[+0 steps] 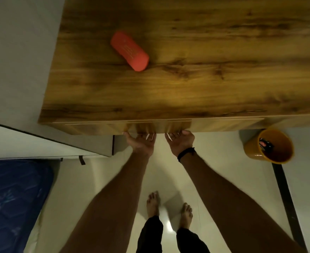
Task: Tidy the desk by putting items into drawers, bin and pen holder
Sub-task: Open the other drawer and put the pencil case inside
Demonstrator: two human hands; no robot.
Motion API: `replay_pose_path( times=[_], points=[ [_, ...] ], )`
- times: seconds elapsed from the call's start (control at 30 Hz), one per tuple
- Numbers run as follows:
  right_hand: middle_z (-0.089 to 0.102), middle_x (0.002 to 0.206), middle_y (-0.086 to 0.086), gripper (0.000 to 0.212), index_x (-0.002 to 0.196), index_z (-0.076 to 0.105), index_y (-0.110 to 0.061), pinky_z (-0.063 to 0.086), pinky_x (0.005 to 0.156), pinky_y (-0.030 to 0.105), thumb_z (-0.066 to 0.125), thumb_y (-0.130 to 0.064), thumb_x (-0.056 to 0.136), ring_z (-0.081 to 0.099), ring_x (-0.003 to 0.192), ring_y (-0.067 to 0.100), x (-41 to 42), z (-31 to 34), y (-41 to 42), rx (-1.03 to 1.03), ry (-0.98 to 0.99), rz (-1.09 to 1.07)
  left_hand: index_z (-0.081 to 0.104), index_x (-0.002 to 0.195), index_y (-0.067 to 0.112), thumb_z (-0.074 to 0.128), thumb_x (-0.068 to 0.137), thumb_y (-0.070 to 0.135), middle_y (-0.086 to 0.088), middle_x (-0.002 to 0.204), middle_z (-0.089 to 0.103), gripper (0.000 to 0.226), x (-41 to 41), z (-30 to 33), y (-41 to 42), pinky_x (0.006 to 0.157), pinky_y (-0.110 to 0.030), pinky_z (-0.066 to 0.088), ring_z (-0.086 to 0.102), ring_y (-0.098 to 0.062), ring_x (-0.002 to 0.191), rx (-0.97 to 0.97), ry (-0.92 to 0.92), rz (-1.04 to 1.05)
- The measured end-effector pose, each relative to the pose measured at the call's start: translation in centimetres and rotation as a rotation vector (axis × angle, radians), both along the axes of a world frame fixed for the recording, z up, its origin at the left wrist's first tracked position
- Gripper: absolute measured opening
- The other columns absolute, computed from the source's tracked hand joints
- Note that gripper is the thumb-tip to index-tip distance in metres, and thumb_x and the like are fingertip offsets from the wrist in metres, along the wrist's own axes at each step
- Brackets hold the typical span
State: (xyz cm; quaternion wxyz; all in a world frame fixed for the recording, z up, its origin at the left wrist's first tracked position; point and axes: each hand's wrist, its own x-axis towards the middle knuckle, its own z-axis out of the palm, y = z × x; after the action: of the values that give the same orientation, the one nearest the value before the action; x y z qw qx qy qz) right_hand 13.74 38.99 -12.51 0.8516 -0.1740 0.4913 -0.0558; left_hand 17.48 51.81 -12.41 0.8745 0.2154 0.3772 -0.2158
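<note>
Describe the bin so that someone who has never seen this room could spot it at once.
Start at the wooden desk and follow its front edge to the right. On the pale floor just below that edge stands the bin, a round open-topped bucket. It is the only mustard-yellow thing here, with something dark lying inside.

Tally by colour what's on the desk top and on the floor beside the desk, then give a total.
Red-orange: 1, the cylinder lying on its side on the desk top.
Yellow: 1, the bin on the floor at the right, with a dark item inside that is too small to identify.
Total: 2.
</note>
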Motion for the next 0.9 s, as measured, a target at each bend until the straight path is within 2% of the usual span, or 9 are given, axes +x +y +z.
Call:
replay_pose_path(
  times=[0.1,0.27,0.37,0.43,0.5,0.6,0.73,0.8,0.9],
  points=[
    [0.058,0.123,0.012,0.044,0.127,0.051,-0.013,0.036,0.11,0.051,0.03,-0.017,0.088,0.052,0.119,0.03,-1.9,0.1,0.7,-0.012,0.02,0.006,0.025,0.151,0.018,0.019,0.079,0.085,-0.014,0.156,0.028,0.099,-1.8,0.4,0.5,0.115,-0.051,0.028,0.032,-0.038,0.141,0.05,0.03,-0.024],
    [0.059,0.112,0.015,0.026,0.092,0.055,-0.012,0.039,0.105,0.049,0.029,-0.01,0.093,0.055,0.112,0.034,-7.6,1.5,2.1,-0.064,0.122,0.119,0.035,0.145,0.012,0.022,0.079,0.084,-0.019,0.139,0.046,0.098,-6.8,1.9,2.7,0.112,-0.052,0.033,0.045,-0.04,0.127,0.069,0.094,-0.035],
    [0.06,0.099,0.012,0.022,0.082,0.052,-0.011,0.042,0.097,0.046,0.033,-0.012,0.092,0.054,0.111,0.034,-10.9,2.7,2.3,-0.096,0.17,0.249,0.037,0.143,0.01,0.022,0.081,0.083,-0.022,0.139,0.048,0.097,-10.0,2.8,4.5,0.109,-0.051,0.038,0.051,-0.04,0.123,0.208,0.124,-0.094],
    [0.06,0.105,0.011,0.018,0.096,0.056,-0.009,0.045,0.093,0.044,0.039,-0.016,0.096,0.056,0.108,0.033,-12.5,3.7,3.1,-0.194,0.236,0.364,0.032,0.146,0.015,0.02,0.083,0.081,-0.02,0.141,0.048,0.092,-11.8,3.8,5.8,0.101,-0.048,0.044,0.054,-0.038,0.122,0.367,0.09,-0.125],
    [0.065,0.109,0.009,0.029,0.108,0.061,-0.008,0.05,0.092,0.045,0.05,-0.031,0.095,0.062,0.101,0.03,-13.9,5.0,4.3,-0.457,0.338,0.55,0.029,0.147,0.018,0.022,0.087,0.076,-0.018,0.143,0.046,0.084,-13.5,5.9,6.4,0.096,-0.046,0.045,0.053,-0.037,0.123,0.595,0.003,-0.096],
    [0.073,0.1,0.004,0.043,0.105,0.066,-0.019,0.055,0.086,0.042,0.056,-0.053,0.08,0.068,0.092,0.026,-16.5,7.8,6.0,-0.944,0.376,0.75,0.026,0.146,0.012,0.044,0.089,0.063,-0.021,0.146,0.037,0.079,-16.0,9.5,7.0,0.104,-0.05,0.042,0.043,-0.04,0.13,1.236,-0.21,-0.083],
    [0.066,0.107,0.001,0.023,0.105,0.061,-0.018,0.052,0.08,0.034,0.057,-0.032,0.088,0.061,0.097,0.019,-19.2,12.2,7.3,-1.467,0.035,0.888,0.019,0.151,0.018,0.06,0.087,0.032,-0.015,0.157,0.018,0.077,-17.9,12.4,8.1,0.108,-0.052,0.037,0.028,-0.039,0.141,1.92,-0.453,-0.529],
    [0.056,0.123,0.003,0.036,0.118,0.056,-0.02,0.048,0.092,0.038,0.054,-0.036,0.087,0.052,0.114,0.022,-19.1,13.3,6.8,-1.801,-0.005,1.019,0.028,0.148,0.021,0.055,0.088,0.034,-0.01,0.158,0.025,0.068,-18.0,13.1,8.5,0.113,-0.051,0.031,0.024,-0.032,0.145,2.007,-0.61,-0.875],
    [0.052,0.137,0.007,0.048,0.133,0.046,-0.024,0.035,0.105,0.044,0.044,-0.047,0.092,0.046,0.127,0.031,-18.3,14.4,5.3,-1.807,0.136,1.451,0.039,0.143,0.025,0.041,0.093,0.049,-0.006,0.155,0.032,0.056,-17.7,14.2,8.3,0.118,-0.054,0.017,0.022,-0.028,0.146,1.952,-0.643,-1.251]
  ],
)
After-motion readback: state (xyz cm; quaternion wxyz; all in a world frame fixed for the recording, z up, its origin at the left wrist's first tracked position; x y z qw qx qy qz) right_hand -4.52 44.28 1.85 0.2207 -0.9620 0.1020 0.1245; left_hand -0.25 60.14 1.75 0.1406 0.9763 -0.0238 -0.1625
